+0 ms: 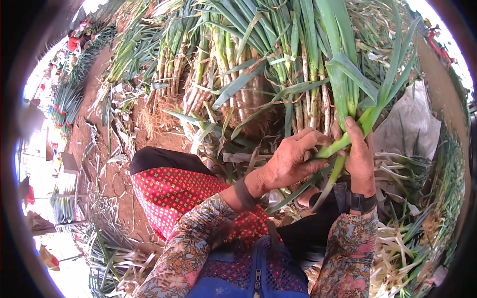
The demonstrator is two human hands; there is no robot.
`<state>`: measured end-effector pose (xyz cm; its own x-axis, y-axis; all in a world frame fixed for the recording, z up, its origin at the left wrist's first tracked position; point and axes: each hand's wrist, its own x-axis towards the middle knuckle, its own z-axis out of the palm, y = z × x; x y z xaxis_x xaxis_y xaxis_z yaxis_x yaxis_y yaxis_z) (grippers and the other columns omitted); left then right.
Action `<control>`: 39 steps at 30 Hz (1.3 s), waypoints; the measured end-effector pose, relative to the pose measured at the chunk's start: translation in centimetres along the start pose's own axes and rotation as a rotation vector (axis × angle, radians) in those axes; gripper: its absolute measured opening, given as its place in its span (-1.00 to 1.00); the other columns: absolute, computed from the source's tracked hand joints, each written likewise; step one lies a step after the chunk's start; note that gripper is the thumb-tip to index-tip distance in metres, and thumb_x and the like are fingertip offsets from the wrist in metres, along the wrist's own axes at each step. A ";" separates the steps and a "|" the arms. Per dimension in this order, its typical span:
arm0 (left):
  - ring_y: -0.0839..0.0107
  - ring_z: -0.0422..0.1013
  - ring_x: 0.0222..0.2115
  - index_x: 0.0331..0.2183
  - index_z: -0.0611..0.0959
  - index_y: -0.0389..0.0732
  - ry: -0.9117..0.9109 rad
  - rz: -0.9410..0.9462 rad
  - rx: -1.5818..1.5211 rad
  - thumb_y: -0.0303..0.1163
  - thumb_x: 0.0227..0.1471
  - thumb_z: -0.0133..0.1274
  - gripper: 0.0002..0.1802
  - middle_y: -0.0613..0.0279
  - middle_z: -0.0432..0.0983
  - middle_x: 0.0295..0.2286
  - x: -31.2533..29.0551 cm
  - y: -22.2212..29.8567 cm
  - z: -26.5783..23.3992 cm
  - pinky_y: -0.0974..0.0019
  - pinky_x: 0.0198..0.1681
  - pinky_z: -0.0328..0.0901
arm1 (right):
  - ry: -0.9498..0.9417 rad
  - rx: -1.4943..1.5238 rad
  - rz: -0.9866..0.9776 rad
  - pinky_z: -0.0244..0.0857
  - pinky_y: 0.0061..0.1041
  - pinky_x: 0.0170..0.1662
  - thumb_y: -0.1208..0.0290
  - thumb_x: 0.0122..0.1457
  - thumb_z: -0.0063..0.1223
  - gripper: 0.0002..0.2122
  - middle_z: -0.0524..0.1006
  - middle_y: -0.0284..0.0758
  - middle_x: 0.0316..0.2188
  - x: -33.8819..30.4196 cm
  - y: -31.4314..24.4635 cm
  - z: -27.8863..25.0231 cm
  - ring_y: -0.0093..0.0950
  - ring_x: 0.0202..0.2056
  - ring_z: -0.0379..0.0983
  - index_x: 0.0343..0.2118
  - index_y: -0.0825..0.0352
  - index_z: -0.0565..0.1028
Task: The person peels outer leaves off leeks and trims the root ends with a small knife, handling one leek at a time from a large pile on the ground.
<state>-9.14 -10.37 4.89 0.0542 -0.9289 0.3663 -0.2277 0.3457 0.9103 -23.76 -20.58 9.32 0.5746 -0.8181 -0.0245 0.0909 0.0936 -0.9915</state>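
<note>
I see the left hand [293, 156] and right hand [361, 156] close together, both clamped on one green leek [368, 120]. Beyond them, my feed shows rooted leeks [243, 94] heaped on brown ground [124, 191].

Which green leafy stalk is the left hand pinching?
The bright-green stalk slanting from left hand to right hand; the brown-rooted bundled stalks lie beyond.

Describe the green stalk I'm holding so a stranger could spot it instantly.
Find the big heap of leafy stalks across the top. Below its right side, the left hand and right hand grip one green stalk. Held rather than heaped, it slants up to the right.
</note>
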 end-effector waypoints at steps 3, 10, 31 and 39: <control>0.50 0.43 -0.21 -0.18 0.50 -0.27 -0.066 -0.061 -0.143 -0.67 -0.13 0.26 -0.58 0.26 0.48 -0.24 0.0 -0.3 -0.3 0.37 -0.17 0.40 | -0.031 0.074 -0.027 0.15 -0.66 -0.54 0.24 0.21 -0.02 -0.71 0.40 -0.42 -0.54 -0.2 0.1 0.4 -0.66 -0.54 0.30 -0.14 0.36 0.41; 0.61 0.34 -0.29 -0.34 0.52 -0.21 -0.157 -0.097 -0.475 -0.54 -0.14 0.32 -0.69 0.37 0.44 -0.35 0.4 -0.9 -0.3 0.41 -0.20 0.30 | -0.056 0.187 -0.088 0.18 -0.61 -0.48 0.31 0.21 -0.02 -0.76 0.40 -0.40 -0.52 -0.4 0.8 0.9 -0.63 -0.52 0.29 -0.19 0.38 0.41; 0.28 0.43 -0.47 -0.40 0.62 -0.24 -0.112 0.327 0.355 -0.58 -0.27 0.27 -0.75 0.19 0.44 -0.38 -2.8 1.9 -2.8 0.29 -0.43 0.36 | -0.041 0.142 0.033 0.15 -0.60 -0.46 0.26 0.21 -0.01 -0.75 0.39 -0.41 -0.56 -0.4 1.8 2.8 -0.62 -0.52 0.28 -0.21 0.36 0.41; 0.35 0.39 -0.55 -0.41 0.60 -0.24 0.156 0.308 0.501 -0.56 -0.22 0.20 -0.81 0.23 0.41 -0.49 -7.8 0.3 -5.1 0.33 -0.50 0.34 | 0.120 0.149 0.025 0.02 -0.69 -0.72 0.22 0.20 0.05 -0.75 0.43 -0.44 -0.60 0.3 1.2 0.4 -0.72 -0.71 0.22 -0.22 0.30 0.42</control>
<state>-4.65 -2.31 3.27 0.0460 -0.7524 0.6571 -0.6837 0.4559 0.5698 -23.11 -20.50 8.21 0.4782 -0.8753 -0.0724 0.2025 0.1901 -0.9607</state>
